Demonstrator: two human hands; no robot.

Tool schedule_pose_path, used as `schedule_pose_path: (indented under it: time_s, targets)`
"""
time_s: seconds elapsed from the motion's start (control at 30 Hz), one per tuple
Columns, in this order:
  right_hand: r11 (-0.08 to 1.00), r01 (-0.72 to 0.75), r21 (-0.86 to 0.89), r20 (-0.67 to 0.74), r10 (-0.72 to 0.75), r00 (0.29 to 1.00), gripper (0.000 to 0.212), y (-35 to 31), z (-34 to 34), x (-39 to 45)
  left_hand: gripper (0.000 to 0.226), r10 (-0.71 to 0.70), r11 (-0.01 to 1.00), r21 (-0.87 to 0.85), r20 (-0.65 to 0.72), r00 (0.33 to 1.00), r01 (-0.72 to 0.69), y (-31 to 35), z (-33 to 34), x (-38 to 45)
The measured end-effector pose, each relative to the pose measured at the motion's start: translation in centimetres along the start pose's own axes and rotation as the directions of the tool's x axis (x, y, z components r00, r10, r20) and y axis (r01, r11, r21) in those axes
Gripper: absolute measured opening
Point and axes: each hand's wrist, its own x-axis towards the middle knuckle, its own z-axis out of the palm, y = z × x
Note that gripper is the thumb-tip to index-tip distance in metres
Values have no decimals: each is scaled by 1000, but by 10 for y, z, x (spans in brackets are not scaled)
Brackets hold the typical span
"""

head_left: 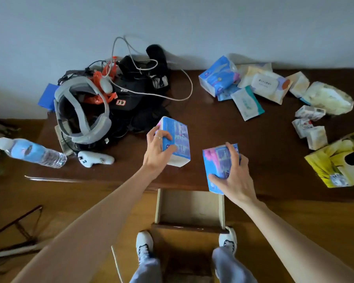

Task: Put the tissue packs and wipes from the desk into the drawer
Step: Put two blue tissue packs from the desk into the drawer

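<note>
The left hand [158, 149] has its fingers clamped around one blue tissue pack [178, 139]. The right hand [236, 176] clamps another pack [217, 162], near the open drawer [189, 209].

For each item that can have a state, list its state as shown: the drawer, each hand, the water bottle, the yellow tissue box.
Drawer: open, looks empty.
Left hand: gripping a blue tissue pack.
Right hand: gripping another blue pack.
Water bottle: lying down, capped.
Yellow tissue box: on the desk.

Open drawer [189, 207] unobstructed from above, bare desk [213, 127] strip between headset pile [102, 107] and scattered packs [253, 88].
</note>
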Motion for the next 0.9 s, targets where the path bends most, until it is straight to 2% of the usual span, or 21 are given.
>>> schedule_pose_path:
  time_s: [0.1,0.17,0.27,0.4,0.53,0.6,0.7,0.8,0.9]
  targets:
    - [985,73,156,28,-79,996,107,-2,28,-45,81,-32,996,-87,41,999,35,-31,-13,-47]
    - [985,121,125,111,-136,984,105,4,49,-78,96,-49,997,-58,99,994,55,-57,-24,-84]
    - [989,125,82,230,-141,963,107,17,79,-118,98,-80,996,43,154,985,74,-103,-33,-134]
    - [999,17,33,320,-27,947,106,42,118,-137,90,-289,957,39,194,938,286,-158,-23,-161]
    - [998,-65,-19,388,67,919,108,75,160,-124,90,-514,836,-66,248,821,544,-217,1,-157]
    - [994,-95,-51,432,107,896,109,92,185,-111,89,-581,775,-108,267,769,623,-246,17,-150]
    - [987,-153,-51,481,159,862,110,122,227,-88,82,-647,684,-173,305,699,709,-293,46,-133]
    - [972,-233,-24,549,207,809,110,152,271,-66,77,-704,614,-142,347,619,777,-341,72,-114]
    - [950,-312,-3,609,250,753,114,179,316,-46,75,-728,598,-104,343,593,794,-384,97,-96]
